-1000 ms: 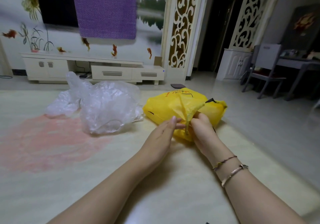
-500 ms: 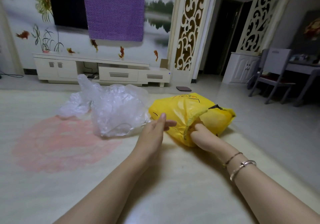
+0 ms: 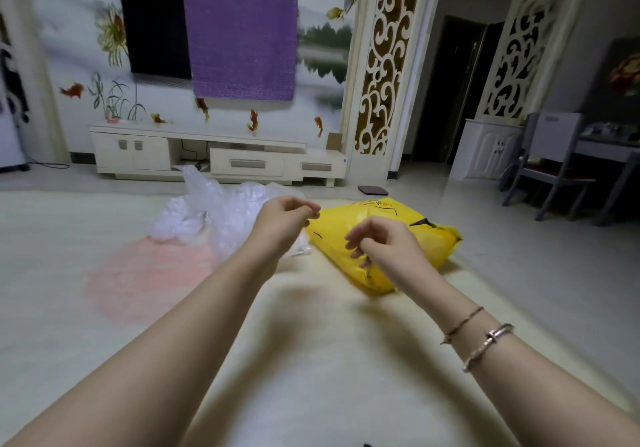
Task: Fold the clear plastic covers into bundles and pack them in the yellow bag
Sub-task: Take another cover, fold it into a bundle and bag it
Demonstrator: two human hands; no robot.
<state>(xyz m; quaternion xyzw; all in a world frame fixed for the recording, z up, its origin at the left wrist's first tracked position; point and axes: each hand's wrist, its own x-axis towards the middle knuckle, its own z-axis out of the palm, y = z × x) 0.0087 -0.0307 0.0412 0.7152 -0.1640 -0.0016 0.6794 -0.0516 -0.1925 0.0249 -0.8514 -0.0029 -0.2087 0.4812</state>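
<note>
The stuffed yellow bag [image 3: 398, 225] lies on the pale rug, right of centre. To its left is a crumpled heap of clear plastic covers [image 3: 214, 214]. My left hand [image 3: 284, 220] hovers in front of the heap's right edge, its fingers loosely curled and holding nothing. Over the near left part of the yellow bag is my right hand [image 3: 381, 247], raised with relaxed, curled fingers and nothing in them. The hands hide part of both the heap and the bag.
The rug [image 3: 311, 360] has a pink patch [image 3: 149, 273] at the left. A low white TV cabinet [image 3: 214, 156] lines the back wall. A dark flat object [image 3: 373, 190] lies on the floor behind the bag. A grey chair [image 3: 550, 159] and table stand at the right.
My right hand has let go of the bag's gathered mouth and lifted off it. The left hand rose and moved left, toward the clear plastic. The bag now lies flatter.
</note>
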